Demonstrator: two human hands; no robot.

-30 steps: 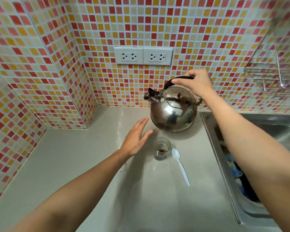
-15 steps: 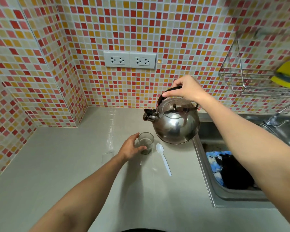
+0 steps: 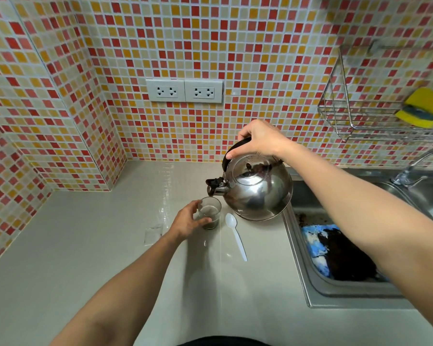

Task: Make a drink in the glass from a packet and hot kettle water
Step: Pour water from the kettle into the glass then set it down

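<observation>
Left hand [image 3: 189, 222] wrapped around the small clear drinking glass [image 3: 210, 213], grip clamped on its left side; glass stands upright on the pale grey tabletop [image 3: 85, 245], dark powder or liquid at the bottom. Right hand [image 3: 261, 139] closed on the black handle of the round polished steel kettle [image 3: 256, 189], grip tight. Kettle is lifted and tilted left, black-capped spout [image 3: 214, 187] just above the glass rim, slightly to its upper right. Can't tell whether water is flowing yet: the gap between spout and glass is too small and blurred.

White plastic spoon [image 3: 235, 234] lies flat on the tabletop just right of the glass, bowl end toward the kettle, not touching either. Clear, flat packet [image 3: 153, 234] sits on the tabletop left of the left wrist, near the glass but apart from it.

Right of the tabletop: stainless steel sink [image 3: 310, 283] with a blue-and-black item in the basin, chrome tap [image 3: 415, 166] behind. Wire rack [image 3: 348, 116] on the mosaic tile wall holds a yellow-green sponge [image 3: 424, 108]. White double wall socket [image 3: 184, 91] above the tabletop.
</observation>
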